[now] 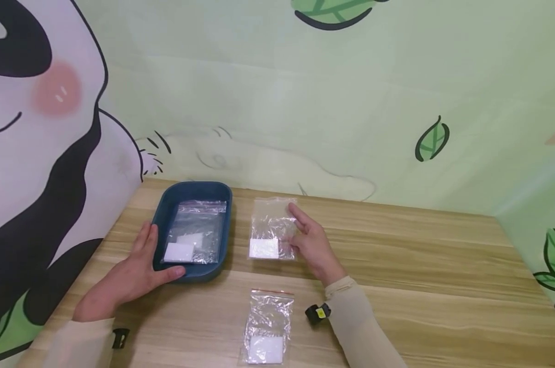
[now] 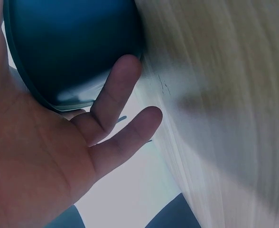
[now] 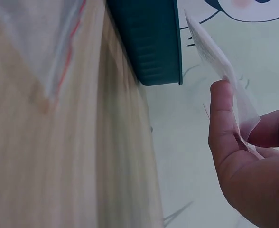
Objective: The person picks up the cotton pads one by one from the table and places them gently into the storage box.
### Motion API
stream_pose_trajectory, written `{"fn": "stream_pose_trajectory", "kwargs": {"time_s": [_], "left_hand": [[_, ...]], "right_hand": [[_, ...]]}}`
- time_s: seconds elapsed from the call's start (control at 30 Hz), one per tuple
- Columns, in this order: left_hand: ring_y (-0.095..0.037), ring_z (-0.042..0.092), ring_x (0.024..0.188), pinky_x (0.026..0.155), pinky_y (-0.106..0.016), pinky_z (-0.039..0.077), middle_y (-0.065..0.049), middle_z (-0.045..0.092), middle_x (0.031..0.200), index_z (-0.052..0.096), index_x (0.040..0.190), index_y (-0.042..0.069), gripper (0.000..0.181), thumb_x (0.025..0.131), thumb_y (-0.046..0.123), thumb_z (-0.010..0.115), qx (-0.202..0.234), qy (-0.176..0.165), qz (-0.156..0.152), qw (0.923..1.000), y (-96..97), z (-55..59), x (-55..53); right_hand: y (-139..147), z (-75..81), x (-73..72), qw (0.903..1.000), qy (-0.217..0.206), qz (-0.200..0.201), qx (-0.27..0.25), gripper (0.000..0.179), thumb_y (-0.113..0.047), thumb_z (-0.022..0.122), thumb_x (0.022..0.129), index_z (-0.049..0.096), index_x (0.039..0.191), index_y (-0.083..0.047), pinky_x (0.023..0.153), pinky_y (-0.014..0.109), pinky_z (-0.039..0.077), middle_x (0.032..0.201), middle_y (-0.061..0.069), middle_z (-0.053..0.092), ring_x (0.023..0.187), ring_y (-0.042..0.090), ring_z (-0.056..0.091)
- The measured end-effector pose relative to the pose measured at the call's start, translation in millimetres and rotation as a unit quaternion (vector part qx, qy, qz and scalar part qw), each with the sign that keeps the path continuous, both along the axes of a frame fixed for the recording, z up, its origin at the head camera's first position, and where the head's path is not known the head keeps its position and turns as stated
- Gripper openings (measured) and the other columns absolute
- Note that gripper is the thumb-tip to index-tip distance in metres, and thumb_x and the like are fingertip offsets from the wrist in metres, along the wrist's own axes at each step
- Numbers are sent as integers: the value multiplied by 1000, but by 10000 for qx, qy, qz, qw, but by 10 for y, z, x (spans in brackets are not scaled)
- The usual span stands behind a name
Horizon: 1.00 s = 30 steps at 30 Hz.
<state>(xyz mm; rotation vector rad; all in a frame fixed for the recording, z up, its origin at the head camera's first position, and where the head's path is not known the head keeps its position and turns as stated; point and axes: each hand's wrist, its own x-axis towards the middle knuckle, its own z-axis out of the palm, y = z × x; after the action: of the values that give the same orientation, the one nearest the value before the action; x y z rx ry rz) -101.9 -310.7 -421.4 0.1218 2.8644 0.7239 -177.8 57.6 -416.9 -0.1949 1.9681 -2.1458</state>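
My left hand [image 1: 130, 278] rests against the left side and near corner of a blue plastic tray [image 1: 208, 276], its thumb along the rim. In the left wrist view two fairly straight fingers [image 2: 125, 137] extend below the tray wall. Inside the tray lie clear zip bags [image 1: 201, 217] with white cards in their lower parts. My right hand [image 1: 316, 250] pinches the right edge of another clear zip bag [image 1: 270, 220] between thumb and fingers. That bag holds a white card [image 1: 263, 248] at its lower left and is raised off the tabletop in the right wrist view.
Nearer the front, a further clear zip bag [image 1: 269, 314] with a white card and a red seal line lies on the wooden table [image 1: 420, 276]. A green wall [image 1: 351, 102] with panda and leaf drawings rises behind the table's back edge.
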Motion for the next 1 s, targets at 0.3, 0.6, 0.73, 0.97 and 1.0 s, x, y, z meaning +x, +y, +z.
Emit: {"fn": "stream_pose_trajectory", "kwargs": {"time_s": [0.3, 0.6, 0.73, 0.97, 1.0], "left_hand": [[-64, 29, 134, 97, -72, 36, -27, -20, 162, -13, 156, -5, 127, 87, 69, 64, -2, -41, -34, 10000, 36, 23, -24], [-64, 29, 134, 97, -72, 36, -27, -20, 162, -12, 156, -6, 127, 87, 68, 65, 24, 3, -51, 10000, 42, 12, -27], [-64, 29, 133, 97, -72, 36, -27, -21, 162, -11, 156, -7, 127, 88, 67, 65, 1, 23, -42, 10000, 31, 4, -16], [-65, 29, 133, 97, -72, 35, -28, -19, 162, -12, 156, -7, 127, 88, 67, 65, -2, 34, -8, 10000, 7, -4, -6], [-65, 29, 133, 97, -72, 35, -28, -19, 162, -12, 156, -7, 127, 88, 67, 65, -11, 38, -6, 10000, 3, -5, -6]], "right_hand": [[-129, 139, -9, 9998, 110, 45, -127, 81, 22, 51, 86, 37, 157, -13, 61, 19, 49, 161, 2, 36, 78, 15, 65], [-336, 226, -10, 9992, 138, 247, -271, 82, 22, 51, 85, 35, 158, -13, 62, 19, 50, 162, 2, 33, 76, 13, 63], [-459, 269, -21, 9989, 137, 314, -314, 82, 22, 50, 85, 34, 158, -13, 61, 19, 49, 162, 2, 33, 73, 11, 60], [-680, 309, -31, 9979, 149, 460, -430, 85, 21, 51, 84, 32, 159, -13, 59, 18, 46, 163, 1, 32, 67, 8, 54], [-712, 313, -30, 9979, 143, 469, -426, 85, 21, 52, 84, 31, 159, -14, 59, 18, 46, 163, 1, 32, 66, 8, 53]]}}
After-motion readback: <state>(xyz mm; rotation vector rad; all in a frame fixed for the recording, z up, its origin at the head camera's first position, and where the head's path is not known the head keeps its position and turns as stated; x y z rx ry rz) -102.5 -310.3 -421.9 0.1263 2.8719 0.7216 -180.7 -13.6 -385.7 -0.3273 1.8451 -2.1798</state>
